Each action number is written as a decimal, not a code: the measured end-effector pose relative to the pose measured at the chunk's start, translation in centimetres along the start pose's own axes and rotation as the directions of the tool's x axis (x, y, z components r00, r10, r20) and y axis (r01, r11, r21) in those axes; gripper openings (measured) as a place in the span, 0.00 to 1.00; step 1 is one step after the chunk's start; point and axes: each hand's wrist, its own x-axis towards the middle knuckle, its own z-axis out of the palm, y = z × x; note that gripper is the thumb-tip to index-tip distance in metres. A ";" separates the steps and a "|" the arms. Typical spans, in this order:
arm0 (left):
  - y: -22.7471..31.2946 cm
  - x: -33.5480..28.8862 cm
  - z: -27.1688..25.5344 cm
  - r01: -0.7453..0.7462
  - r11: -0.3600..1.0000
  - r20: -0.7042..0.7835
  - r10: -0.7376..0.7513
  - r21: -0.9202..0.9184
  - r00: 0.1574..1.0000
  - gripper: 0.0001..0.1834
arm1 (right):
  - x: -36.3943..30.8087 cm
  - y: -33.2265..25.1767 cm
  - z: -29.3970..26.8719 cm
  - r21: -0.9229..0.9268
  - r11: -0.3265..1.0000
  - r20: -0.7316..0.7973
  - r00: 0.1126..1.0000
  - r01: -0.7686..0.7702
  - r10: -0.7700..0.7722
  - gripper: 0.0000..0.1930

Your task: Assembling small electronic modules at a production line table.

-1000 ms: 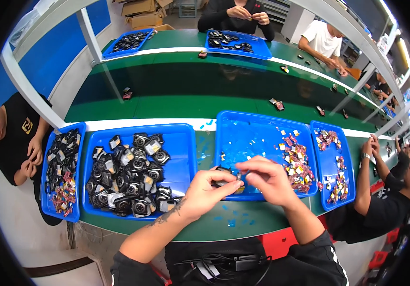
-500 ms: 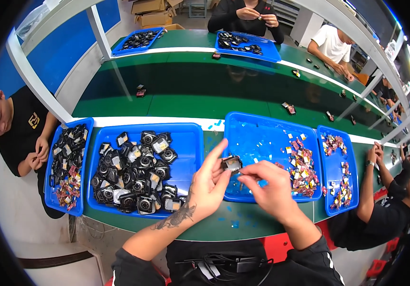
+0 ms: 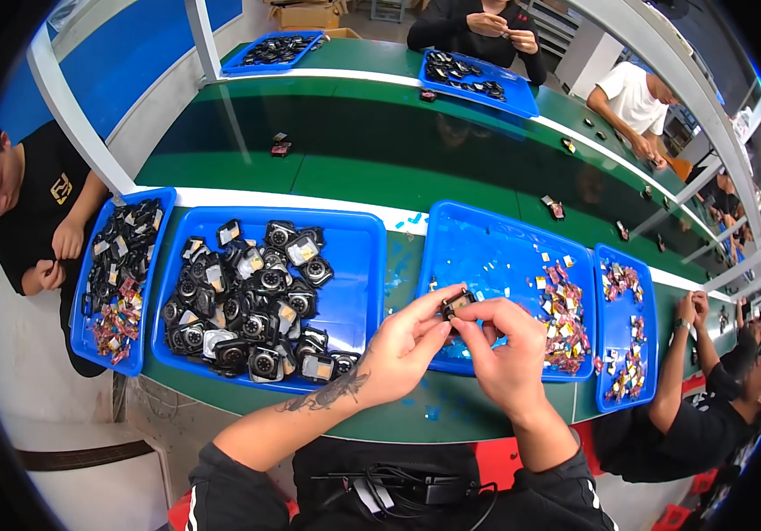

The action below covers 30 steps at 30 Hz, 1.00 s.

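Observation:
Between my hands, over the near edge of the blue tray with blue film scraps (image 3: 478,239), is a small black smartwatch case (image 3: 458,306) with a tan part showing inside. My left hand (image 3: 409,343) holds it from the left, thumb below and fingers behind. My right hand (image 3: 511,350) is closed on its right side, index finger along the top and thumb underneath; whether a small part is pinched there too is hidden. To the left, a blue tray (image 3: 358,265) holds a heap of similar black watch cases (image 3: 261,301) with round backs.
Small pink-and-silver parts (image 3: 566,323) fill the first tray's right side. More blue trays stand at far left (image 3: 168,208) and right (image 3: 650,354). Beyond runs a green conveyor (image 3: 354,181) with scattered parts. Co-workers sit across and on both sides; white frame posts (image 3: 66,115) rise at left.
My right hand has come up against the watch case, its fingers now at the right side. The case has shifted slightly right and tilted. The whole view has turned a little.

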 end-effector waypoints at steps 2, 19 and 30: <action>0.1 -0.1 0.1 0.013 1.000 0.003 -0.013 0.000 1.000 0.25 | -0.1 -0.1 0.0 0.010 1.000 -0.009 1.000 -0.002 0.002 0.05; 0.7 -0.2 0.2 -0.056 0.992 0.044 0.052 0.112 0.998 0.23 | 0.3 1.0 -0.2 -0.006 0.996 -0.002 0.996 -0.088 0.088 0.13; 1.4 0.2 -0.3 -0.296 0.739 0.022 0.356 0.606 0.934 0.14 | -1.2 1.8 -1.2 0.588 0.719 0.220 0.929 -0.370 0.298 0.06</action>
